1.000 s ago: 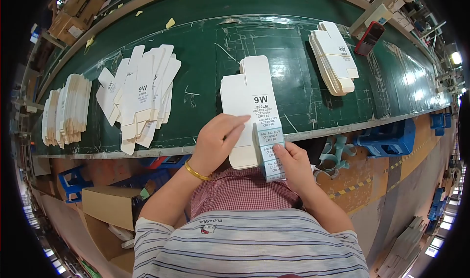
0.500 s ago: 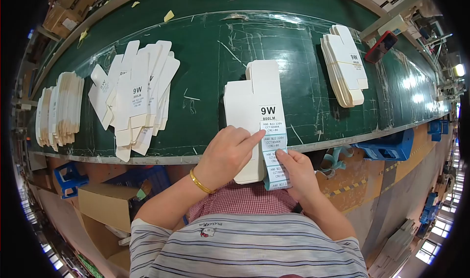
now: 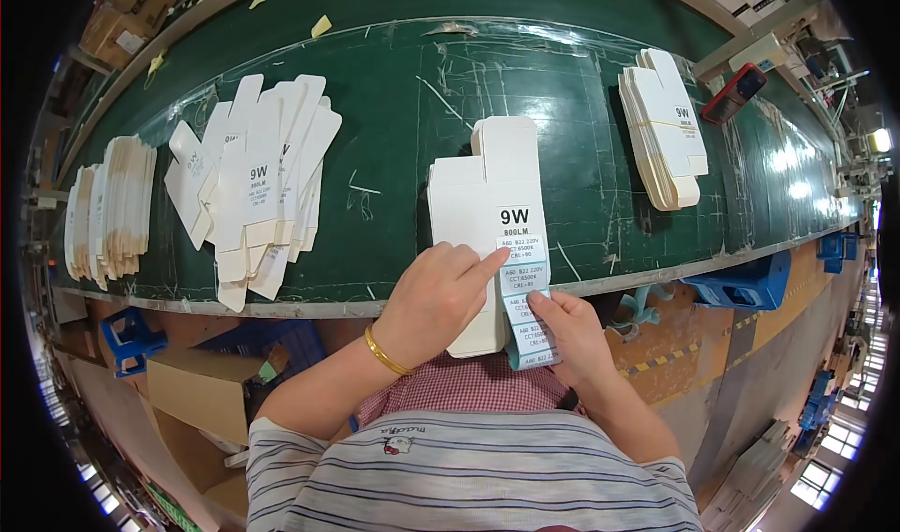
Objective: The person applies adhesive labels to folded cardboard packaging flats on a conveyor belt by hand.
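Note:
A stack of flat white cartons (image 3: 459,204), the top one printed 9W 800LM, lies at the table's front edge before me. A strip of white labels on teal backing (image 3: 527,279) runs down over its right side, its top label just under the 800LM print. My right hand (image 3: 572,335) pinches the strip between thumb and fingers. My left hand (image 3: 445,293), a gold bracelet on its wrist, rests on the carton with the index fingertip on the top label's left side; its other fingers are curled, and nothing shows in them.
Loose white cartons (image 3: 253,185) lie in a pile to the left, beside a row of stacked ones (image 3: 122,194). A banded carton bundle (image 3: 661,129) and a red phone (image 3: 735,93) are at the right. Below the table stand an open cardboard box (image 3: 202,391) and blue stools (image 3: 750,279).
The view has shifted slightly. Both hands keep nearly the same places on the label strip and carton; nothing else has clearly moved.

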`<state>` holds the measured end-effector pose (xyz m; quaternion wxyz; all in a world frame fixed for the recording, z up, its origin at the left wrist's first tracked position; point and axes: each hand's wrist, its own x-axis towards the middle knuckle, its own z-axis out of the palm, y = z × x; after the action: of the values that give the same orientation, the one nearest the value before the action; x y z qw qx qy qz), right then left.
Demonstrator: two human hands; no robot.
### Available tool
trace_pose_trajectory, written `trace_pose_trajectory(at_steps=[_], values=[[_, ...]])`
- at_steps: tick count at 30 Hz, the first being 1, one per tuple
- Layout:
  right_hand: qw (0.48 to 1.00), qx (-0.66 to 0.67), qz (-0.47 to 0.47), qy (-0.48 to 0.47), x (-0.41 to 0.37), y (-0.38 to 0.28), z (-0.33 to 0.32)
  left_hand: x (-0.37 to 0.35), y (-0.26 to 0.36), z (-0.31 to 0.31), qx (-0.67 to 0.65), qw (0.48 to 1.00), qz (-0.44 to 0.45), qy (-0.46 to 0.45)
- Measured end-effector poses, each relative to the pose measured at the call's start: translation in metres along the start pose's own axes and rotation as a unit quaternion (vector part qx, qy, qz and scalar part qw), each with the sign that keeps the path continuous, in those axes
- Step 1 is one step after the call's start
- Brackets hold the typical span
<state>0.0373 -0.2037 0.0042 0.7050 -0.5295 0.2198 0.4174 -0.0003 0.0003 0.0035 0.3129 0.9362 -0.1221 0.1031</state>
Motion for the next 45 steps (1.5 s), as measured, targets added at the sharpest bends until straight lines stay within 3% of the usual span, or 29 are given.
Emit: trace_pose_trajectory(at_steps=[18, 21, 24, 30, 35, 40, 45], values=[[0.999, -0.037, -0.028, -0.003, 0.001, 0.011, -0.008, 0.011, 0.000, -0.004, 0.046, 0.998, 0.010, -0.045], [0.983, -0.153, -0.098, -0.011, -0.002, 0.028, -0.020, 0.016, 0.001, -0.006, 0.057, 0.997, 0.013, -0.056], [0.917, -0.354, -0.180, -0.045, -0.005, 0.043, -0.039, 0.016, 0.000, -0.005, 0.060, 0.996, 0.018, -0.061], [0.916, -0.324, -0.236, -0.006, -0.019, 0.064, -0.066, 0.001, 0.000, -0.001, 0.073, 0.996, 0.047, -0.009], [0.925, -0.283, -0.254, -0.015, -0.024, 0.075, -0.077, 0.009, 0.016, 0.002, 0.161, 0.985, 0.055, -0.006], [0.923, -0.282, -0.261, -0.018, -0.025, 0.086, -0.087, 0.025, 0.012, 0.020, 0.155, 0.976, 0.153, 0.013], [0.933, -0.254, -0.254, -0.023, -0.036, 0.076, -0.079, 0.026, 0.019, 0.021, 0.247, 0.946, 0.200, -0.056]])
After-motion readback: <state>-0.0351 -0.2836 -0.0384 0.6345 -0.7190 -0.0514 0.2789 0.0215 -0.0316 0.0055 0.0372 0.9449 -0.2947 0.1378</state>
